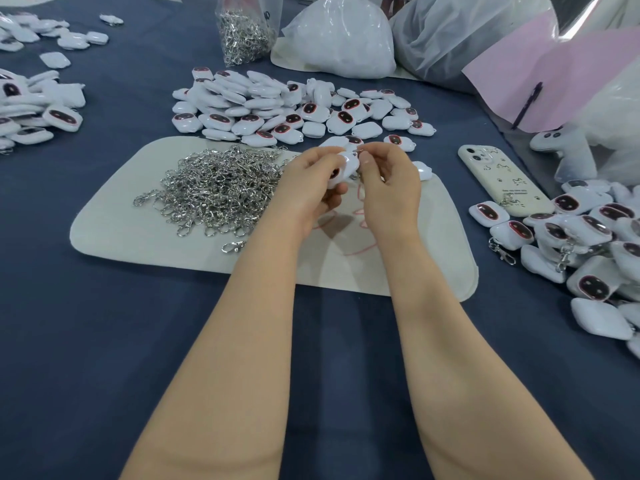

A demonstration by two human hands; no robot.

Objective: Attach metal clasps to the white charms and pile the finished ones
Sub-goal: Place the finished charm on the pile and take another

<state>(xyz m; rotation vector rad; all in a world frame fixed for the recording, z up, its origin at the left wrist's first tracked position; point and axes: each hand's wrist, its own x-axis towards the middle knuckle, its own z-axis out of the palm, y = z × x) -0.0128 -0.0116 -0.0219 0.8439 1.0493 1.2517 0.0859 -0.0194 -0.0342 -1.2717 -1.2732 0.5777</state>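
Note:
My left hand [311, 183] grips a white charm [344, 168] above the cream mat [173, 244]. My right hand [389, 180] pinches a small metal clasp [363, 154] at the charm's top edge; the clasp is mostly hidden by my fingers. A heap of loose metal clasps [214, 192] lies on the mat to the left of my hands. Behind the mat is a pile of white charms without clasps [277, 105]. At the right lies a pile of charms with clasps attached [595, 244].
A cream-cased phone [498, 178] lies right of the mat. A clear bag of clasps [244, 32] and white plastic bags [343, 39] stand at the back. More charms [38, 109] are heaped at the left on the blue cloth [104, 341]. Pink sheeting [554, 81] hangs at the right.

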